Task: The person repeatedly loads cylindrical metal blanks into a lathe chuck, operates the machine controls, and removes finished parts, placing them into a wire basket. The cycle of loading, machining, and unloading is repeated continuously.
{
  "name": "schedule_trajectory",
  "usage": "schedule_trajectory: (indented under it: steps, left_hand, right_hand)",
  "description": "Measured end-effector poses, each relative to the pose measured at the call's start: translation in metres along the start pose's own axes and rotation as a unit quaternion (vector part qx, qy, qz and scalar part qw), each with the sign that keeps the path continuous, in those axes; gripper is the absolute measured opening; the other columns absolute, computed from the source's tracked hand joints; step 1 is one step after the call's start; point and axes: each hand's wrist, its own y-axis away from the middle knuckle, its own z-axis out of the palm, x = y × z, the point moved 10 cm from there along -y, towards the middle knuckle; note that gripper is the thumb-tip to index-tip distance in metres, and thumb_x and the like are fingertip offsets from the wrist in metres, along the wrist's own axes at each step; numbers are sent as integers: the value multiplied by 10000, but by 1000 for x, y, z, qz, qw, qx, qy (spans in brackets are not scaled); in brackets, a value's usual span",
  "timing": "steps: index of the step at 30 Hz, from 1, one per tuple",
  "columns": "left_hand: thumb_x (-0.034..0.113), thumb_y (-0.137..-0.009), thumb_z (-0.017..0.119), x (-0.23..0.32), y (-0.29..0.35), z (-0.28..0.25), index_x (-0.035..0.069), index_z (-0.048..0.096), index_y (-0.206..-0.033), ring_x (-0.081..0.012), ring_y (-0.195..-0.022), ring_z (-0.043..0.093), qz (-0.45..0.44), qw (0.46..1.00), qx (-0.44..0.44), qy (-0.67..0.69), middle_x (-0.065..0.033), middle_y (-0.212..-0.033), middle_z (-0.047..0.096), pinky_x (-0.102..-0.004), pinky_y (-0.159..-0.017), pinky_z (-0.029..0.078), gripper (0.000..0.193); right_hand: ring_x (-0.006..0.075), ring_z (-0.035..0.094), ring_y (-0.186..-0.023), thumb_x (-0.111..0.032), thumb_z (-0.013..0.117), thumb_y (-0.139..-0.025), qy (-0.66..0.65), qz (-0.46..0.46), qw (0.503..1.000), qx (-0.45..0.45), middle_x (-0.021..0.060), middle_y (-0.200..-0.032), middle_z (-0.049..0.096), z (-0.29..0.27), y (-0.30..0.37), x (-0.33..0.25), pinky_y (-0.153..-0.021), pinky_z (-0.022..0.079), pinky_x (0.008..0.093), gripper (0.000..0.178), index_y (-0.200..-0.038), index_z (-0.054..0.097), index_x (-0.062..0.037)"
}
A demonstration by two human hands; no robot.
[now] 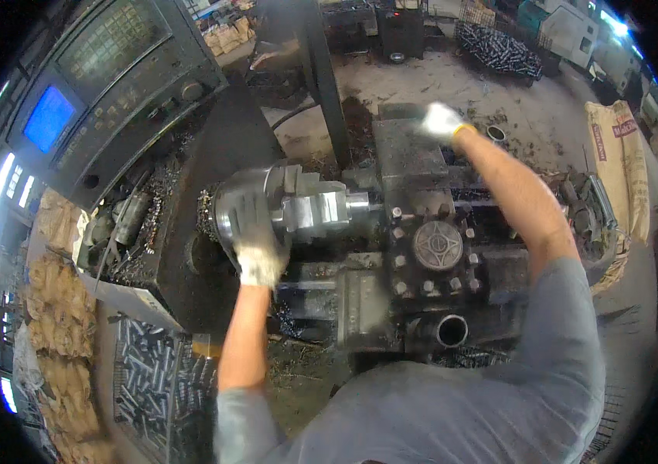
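My left hand [258, 251], in a glove with white cuff and dark, dirty fingers, lies against the round metal chuck [230, 213] of a lathe. Its fingers look stretched out flat, though slightly blurred. Right of the chuck is a shiny stepped metal part [317, 207], in line with it. My right arm reaches far across the machine. At its end, my right hand [443, 122], in a white glove with a yellow cuff edge, is over the far end of a dark block [410, 155]; motion smears its fingers. Nearer me sits the bolted tool turret [438, 246] with its round cap.
A control panel with a blue screen [49, 117] stands at left above metal chips [155, 209]. Cut metal pieces [147, 367] fill a crate at lower left. A wire basket [499, 50] of metal parts stands far back. A paper sack [618, 170] is at right.
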Motion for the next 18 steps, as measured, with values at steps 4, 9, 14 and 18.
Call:
schedule_trajectory:
  steps: [4,9,14,18]
  left_hand:
    - [187,-770,751,-23,-64,30,86,498,-1492,-373,-1465,435,16,986,-151,-67,-189,-1517,524,-512,-1250,288,771]
    - [176,-713,803,-26,-81,23,73,504,-1494,-389,-1413,497,6,988,-153,33,-205,-1500,553,-487,-1222,360,842]
    - [194,-679,841,-50,-69,21,72,525,-1476,-413,-1367,533,-51,997,-25,60,-205,-1446,596,-521,-1210,365,866]
    - [212,-707,822,-51,-60,17,61,538,-1458,-409,-1360,541,-7,996,36,77,-221,-1415,614,-538,-1210,359,817]
  right_hand:
    - [349,713,-1037,-642,841,-690,48,-166,946,-273,215,-1137,754,113,42,-133,-899,551,470,849,-1205,705,19]
    - [338,742,-922,-526,837,-681,89,-201,892,-395,224,-1041,758,139,67,-150,-802,574,474,700,-1120,716,6]
    - [279,730,-809,-465,778,-844,-1,-113,828,-549,173,-1048,775,181,52,-123,-727,571,433,527,-1041,765,23]
    - [246,710,-699,-448,785,-796,28,-243,880,-406,151,-760,731,192,38,-139,-669,571,441,444,-798,776,-4]
